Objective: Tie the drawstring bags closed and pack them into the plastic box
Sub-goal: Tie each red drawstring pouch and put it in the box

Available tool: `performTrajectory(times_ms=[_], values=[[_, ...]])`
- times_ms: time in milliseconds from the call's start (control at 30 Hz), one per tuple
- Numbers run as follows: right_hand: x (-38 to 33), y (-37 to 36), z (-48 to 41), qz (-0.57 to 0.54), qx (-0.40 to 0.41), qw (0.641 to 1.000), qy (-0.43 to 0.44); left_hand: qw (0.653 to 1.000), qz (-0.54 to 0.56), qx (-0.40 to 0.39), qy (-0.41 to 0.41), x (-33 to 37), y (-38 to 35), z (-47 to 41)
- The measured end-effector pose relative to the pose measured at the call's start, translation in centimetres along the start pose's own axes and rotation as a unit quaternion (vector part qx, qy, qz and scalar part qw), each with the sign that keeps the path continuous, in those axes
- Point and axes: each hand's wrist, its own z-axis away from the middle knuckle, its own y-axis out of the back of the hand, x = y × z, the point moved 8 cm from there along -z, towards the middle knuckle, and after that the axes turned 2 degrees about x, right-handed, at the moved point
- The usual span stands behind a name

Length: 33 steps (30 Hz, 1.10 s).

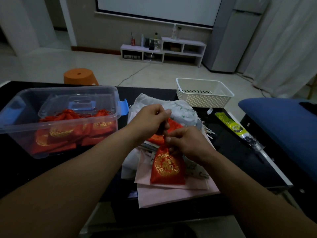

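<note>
**Dim living room, black table: red bag held at its neck**

Low light, tiled floor. Black glossy table [231, 152] ran across the view.

- Red drawstring bag [167, 169] w/ gold round embroidery lay near table centre, on top of a pink flat bag [171, 194], neck pointing away from the person.
- Right hand [187, 143]: thumb and forefinger pressed together, pinching the gathered neck of the bag; other fingers curled under.
- Left hand [149, 121]: just beyond the right, fingers curled tight, tips pinched together above the neck. Cord too thin and dim to make out.
- 2nd red bag [175, 125] partly hidden behind the hands, on a heap of white cloth bags [181, 110].
- Clear plastic box [22, 127] at table's left, near the heap but not touching it. Several red bags [101, 125] w/ the same gold motif lay inside; exact count unclear. Clear lid [80, 103] w/ blue handle rested tilted in the box over them. Blue latch [124, 104] on its right end.
- White perforated basket [204, 100] at far right edge of table.
- Green-yellow packet [229, 124] lay right of the heap.

Bkgd: orange stool [79, 75] behind the table, white low shelf unit [164, 50] against the wall under a projector screen [154, 9], blue padded seat [283, 121] at right.
</note>
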Motion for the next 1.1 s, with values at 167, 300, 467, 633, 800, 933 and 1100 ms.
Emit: performTrajectory(times_ms=[167, 300, 467, 633, 800, 933, 1100], values=[[0.0, -0.1, 0.0, 0.002, -0.008, 1.000, -0.001, 0.998, -0.036, -0.041, -0.042, 1.0, -0.5, -0.1], [0.0, -0.4, 0.0, -0.012, -0.001, 1.000, -0.004, 0.996, -0.052, -0.052, -0.059, 0.7, -0.7, -0.2], [0.7, 0.2, -0.1, -0.087, 0.020, 0.995, -0.037, 0.974, -0.206, -0.091, -0.023, -2.0, -1.3, -0.1], [1.1, 0.3, -0.3, -0.113, 0.004, 0.992, -0.053, 0.926, -0.357, -0.074, -0.095, -2.4, -1.3, 0.7], [1.2, 0.2, -0.3, -0.140, -0.012, 0.988, -0.056, 0.926, -0.358, -0.049, -0.108, -2.5, -0.5, 0.4], [1.6, 0.8, -0.4, -0.155, -0.014, 0.986, -0.064, 0.921, -0.376, -0.061, -0.079, -2.8, -0.2, 0.3], [1.5, 0.8, -0.6, -0.123, 0.001, 0.991, -0.045, 0.930, -0.350, -0.083, -0.073, -2.3, -1.1, 0.8]])
